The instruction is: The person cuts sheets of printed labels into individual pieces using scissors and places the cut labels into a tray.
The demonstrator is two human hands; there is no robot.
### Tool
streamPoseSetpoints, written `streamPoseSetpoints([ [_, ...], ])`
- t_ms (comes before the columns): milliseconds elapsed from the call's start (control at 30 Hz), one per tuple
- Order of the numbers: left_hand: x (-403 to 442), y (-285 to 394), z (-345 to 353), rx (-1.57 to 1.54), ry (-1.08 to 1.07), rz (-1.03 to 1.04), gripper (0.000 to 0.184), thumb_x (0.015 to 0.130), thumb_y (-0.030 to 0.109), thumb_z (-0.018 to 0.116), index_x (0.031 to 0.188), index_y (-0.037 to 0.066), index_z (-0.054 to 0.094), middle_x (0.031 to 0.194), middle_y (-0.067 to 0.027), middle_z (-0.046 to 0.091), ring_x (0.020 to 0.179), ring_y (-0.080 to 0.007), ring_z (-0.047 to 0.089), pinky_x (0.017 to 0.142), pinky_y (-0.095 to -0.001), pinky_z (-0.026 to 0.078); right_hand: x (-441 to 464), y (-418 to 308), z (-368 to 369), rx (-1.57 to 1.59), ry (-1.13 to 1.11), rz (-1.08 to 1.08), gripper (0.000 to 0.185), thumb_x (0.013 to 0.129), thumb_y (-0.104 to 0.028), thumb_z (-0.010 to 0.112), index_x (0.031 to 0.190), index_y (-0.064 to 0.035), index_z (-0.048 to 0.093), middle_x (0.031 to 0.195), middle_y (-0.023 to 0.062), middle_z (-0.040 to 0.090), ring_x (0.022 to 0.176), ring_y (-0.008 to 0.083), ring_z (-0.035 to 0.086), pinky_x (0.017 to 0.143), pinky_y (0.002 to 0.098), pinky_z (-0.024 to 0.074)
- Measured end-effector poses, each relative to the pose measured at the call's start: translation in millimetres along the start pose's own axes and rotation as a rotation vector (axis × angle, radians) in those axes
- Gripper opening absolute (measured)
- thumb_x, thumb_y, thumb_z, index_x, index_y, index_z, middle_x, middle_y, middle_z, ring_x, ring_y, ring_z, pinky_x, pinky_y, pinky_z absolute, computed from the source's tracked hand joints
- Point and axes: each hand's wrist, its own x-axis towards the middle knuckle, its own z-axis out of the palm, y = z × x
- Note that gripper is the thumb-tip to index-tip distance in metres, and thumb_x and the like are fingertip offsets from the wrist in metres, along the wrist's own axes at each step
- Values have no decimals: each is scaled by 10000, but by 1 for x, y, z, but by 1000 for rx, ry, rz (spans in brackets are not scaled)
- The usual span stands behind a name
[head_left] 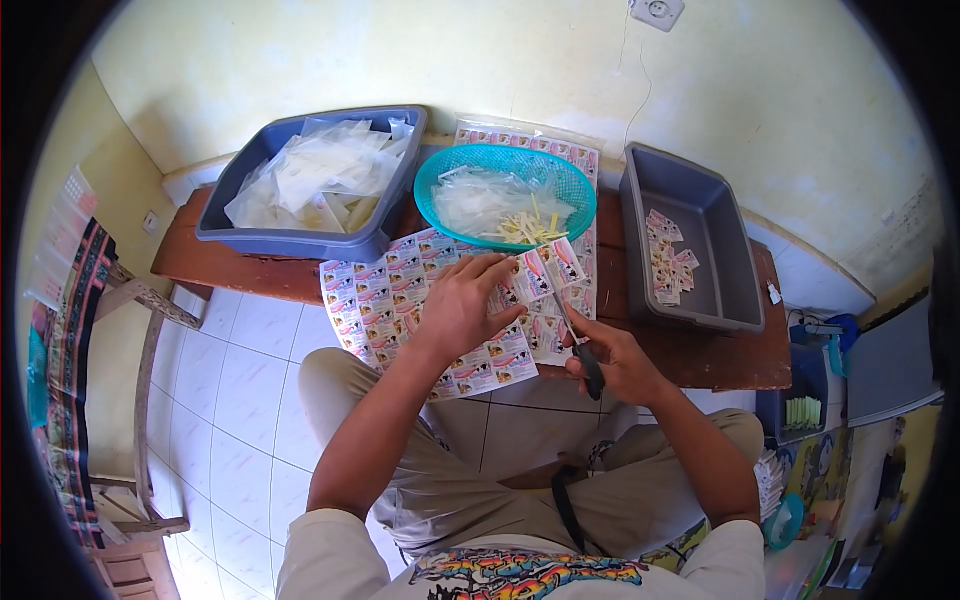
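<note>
Black-handled scissors (590,370) are in my right hand (622,362), its fingers wrapped round the handles. Their blades point up and left, at a short strip of printed labels (548,268). My left hand (465,308) holds the left end of that strip between fingers and thumb. Beneath both hands, printed label sheets (400,290) cover the middle of the wooden bench and hang over its front edge. A turquoise basket (430,200) with clear plastic pieces and thin yellowish strips stands just behind the label strip.
On the bench (280,278), a blue-grey tub (300,243) full of plastic bags stands at the left. A grey tub (715,240) with several cut labels (668,262) stands at the right. A wall with a socket (657,10) rises behind. Tiled floor shows lower left.
</note>
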Motion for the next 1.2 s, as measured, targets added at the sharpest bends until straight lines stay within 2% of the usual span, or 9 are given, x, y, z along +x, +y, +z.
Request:
streamPoseSetpoints([
  [533, -5, 0, 3, -18, -42, -14, 602, 815, 307, 922, 1333, 74, 723, 1363, -131, 721, 1237, -348, 690, 1064, -480, 549, -2, 10, 3, 15, -3, 23, 858, 987, -114, 815, 1708, -126, 351, 1226, 94, 606, 892, 112, 631, 641, 298, 633],
  [600, -6, -2, 4, -17, -45, -12, 602, 815, 309, 921, 1334, 75, 723, 1364, -130, 721, 1241, -348, 689, 1066, -479, 548, -4, 4, 5, -22, -18, 69, 817, 1011, -77, 758, 1711, -97, 337, 1251, 68, 552, 873, 92, 605, 671, 290, 624],
  [1200, -15, -15, 22, -45, -89, -43, 609, 837, 332, 901, 1352, 72, 708, 1390, -126, 706, 1278, -360, 670, 1083, -494, 537, 5, 18, 7, 2, 3, 157, 873, 996, -124, 795, 1727, -130, 317, 1319, 91, 550, 839, 89, 597, 681, 269, 597],
])
